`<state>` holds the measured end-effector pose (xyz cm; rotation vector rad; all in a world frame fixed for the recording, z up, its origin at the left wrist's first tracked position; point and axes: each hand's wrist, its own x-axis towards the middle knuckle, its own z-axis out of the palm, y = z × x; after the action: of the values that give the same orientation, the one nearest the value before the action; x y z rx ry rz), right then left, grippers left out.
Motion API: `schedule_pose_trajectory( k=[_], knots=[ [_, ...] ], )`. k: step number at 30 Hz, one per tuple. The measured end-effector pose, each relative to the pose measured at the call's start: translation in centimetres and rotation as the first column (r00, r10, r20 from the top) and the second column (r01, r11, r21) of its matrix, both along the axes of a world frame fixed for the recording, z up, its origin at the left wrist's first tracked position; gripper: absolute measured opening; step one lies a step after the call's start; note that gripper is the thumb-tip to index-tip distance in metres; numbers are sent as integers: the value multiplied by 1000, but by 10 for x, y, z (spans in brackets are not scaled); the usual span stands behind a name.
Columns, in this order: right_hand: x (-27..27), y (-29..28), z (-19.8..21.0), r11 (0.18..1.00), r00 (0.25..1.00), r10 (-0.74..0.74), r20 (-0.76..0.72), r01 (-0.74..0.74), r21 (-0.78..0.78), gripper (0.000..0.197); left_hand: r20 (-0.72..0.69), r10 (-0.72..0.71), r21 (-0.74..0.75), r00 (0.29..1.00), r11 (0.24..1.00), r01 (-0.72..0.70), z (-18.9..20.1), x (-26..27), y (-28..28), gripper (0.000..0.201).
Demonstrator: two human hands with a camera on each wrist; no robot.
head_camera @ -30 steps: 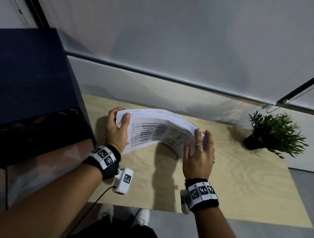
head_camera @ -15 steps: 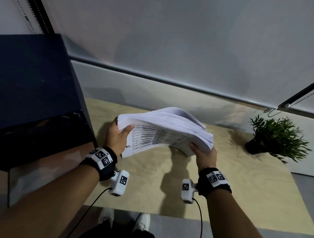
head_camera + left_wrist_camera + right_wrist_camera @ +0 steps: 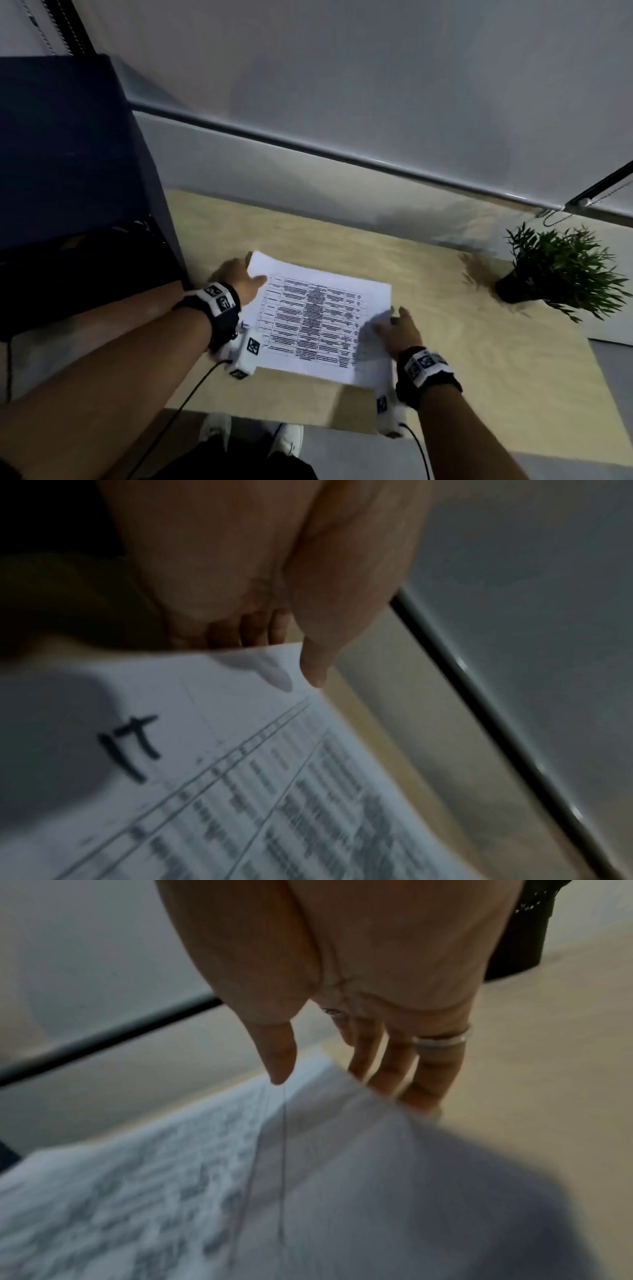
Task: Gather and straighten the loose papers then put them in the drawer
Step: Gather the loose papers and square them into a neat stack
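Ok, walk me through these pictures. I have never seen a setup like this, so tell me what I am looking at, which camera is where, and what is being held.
No machine here: a person works with bare hands, wearing a camera on the head and one on each wrist.

The head view looks down at a wooden table. A stack of papers with a printed table on top lies on it, the left hand at its far left corner and the right hand at its right edge. A small potted plant stands to the right, and a dark cabinet to the left.

The left wrist view looks along the left hand: thumb on top of the papers, fingers behind the edge. The right wrist view shows the same for the right hand, fingers along the paper's edge. Both views are blurred, so how firmly they grip is unclear.
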<state>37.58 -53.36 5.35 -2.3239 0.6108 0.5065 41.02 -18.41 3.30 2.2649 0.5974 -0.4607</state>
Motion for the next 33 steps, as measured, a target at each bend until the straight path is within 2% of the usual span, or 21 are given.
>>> schedule_pose_trajectory(
  k=[2, 4, 6, 8, 10, 13, 16, 18, 20, 23, 25, 27, 30, 33],
  knots=[
    [-16, 1, -20, 991, 998, 25, -50, -32, -130, 72, -34, 8, 60, 999, 998, -6, 2, -15, -14, 55],
    [-25, 9, -29, 969, 994, 64, -84, -82, -232, 70, -40, 15, 80, 999, 997, -11, 4, -26, -29, 71],
    [-29, 19, -29, 970, 996, 14, -90, -36, -240, 75, -13, 11, 71, 1000, 997, -10, 5, -32, -34, 71],
    [-28, 20, -29, 977, 996, -61, -66, 46, -209, 65, 14, 72, 39, 997, 997, -72, 6, -31, -28, 59],
    [-29, 20, -29, 972, 988, -143, -56, 130, -197, 57, -44, 129, 37, 991, 991, -127, 0, -31, -18, 64],
    [-33, 25, -30, 967, 981, -189, -48, 177, -181, 65, -105, 119, -92, 987, 987, -128, -9, -31, -6, 60],
    [-29, 20, -29, 976, 982, -189, 18, 190, -108, 70, 44, 196, -312, 980, 934, -173, 12, -30, -14, 39],
    [-24, 11, -28, 978, 976, -208, 64, 209, -5, 84, 177, 179, -428, 968, 899, -89, 35, -29, -21, 24],
    [-20, 6, -18, 935, 947, -304, 103, 276, 224, 98, 321, 173, -517, 931, 856, 19, 62, -28, -23, 25],
    [-11, 4, 2, 793, 864, -470, 181, 323, 516, 76, 452, 212, -613, 866, 780, 129, 94, -24, -19, 26],
    [-4, 5, 30, 761, 823, -501, 268, 271, 589, 41, 531, 227, -625, 817, 755, 197, 106, -20, -16, 29],
    [-1, 5, 54, 742, 768, -528, 362, 211, 636, 21, 578, 262, -641, 773, 732, 231, 113, -19, -12, 32],
    [-13, 7, 62, 759, 730, -518, 447, 150, 634, 22, 578, 263, -646, 772, 726, 236, 102, -26, -8, 37],
    [-29, 11, 51, 816, 744, -454, 491, 125, 565, 34, 541, 240, -615, 806, 767, 185, 84, -37, -10, 52]
  ],
)
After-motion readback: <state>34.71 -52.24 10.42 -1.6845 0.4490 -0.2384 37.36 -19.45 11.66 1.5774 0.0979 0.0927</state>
